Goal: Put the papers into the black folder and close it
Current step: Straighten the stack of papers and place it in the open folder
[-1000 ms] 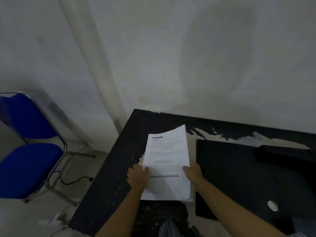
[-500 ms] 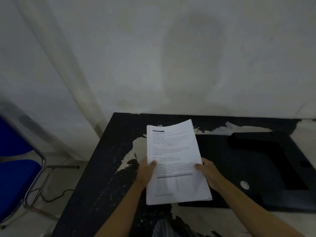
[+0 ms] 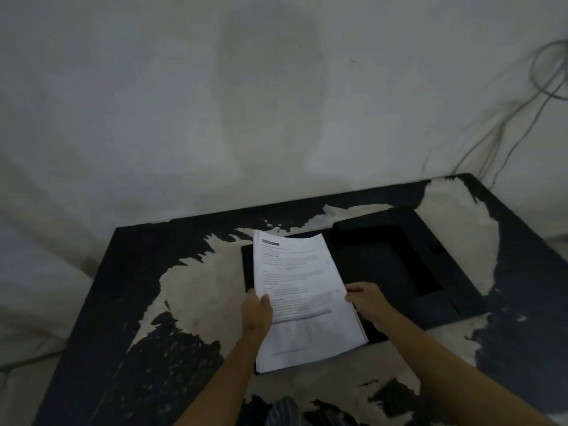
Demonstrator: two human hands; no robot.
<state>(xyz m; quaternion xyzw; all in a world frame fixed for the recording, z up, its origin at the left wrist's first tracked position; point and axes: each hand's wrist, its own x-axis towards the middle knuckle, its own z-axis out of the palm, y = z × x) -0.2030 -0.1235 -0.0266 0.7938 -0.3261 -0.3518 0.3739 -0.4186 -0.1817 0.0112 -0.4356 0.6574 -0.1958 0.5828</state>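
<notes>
Printed text on the papers (image 3: 302,290) is too blurred to read.

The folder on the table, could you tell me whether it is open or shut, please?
Open: the folder lies spread flat, its recessed inside showing beside the papers.

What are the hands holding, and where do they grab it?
The stack of papers. The left hand grips its left edge, thumb on top; the right hand holds the right edge, both around mid-height, over the open black folder.
</notes>
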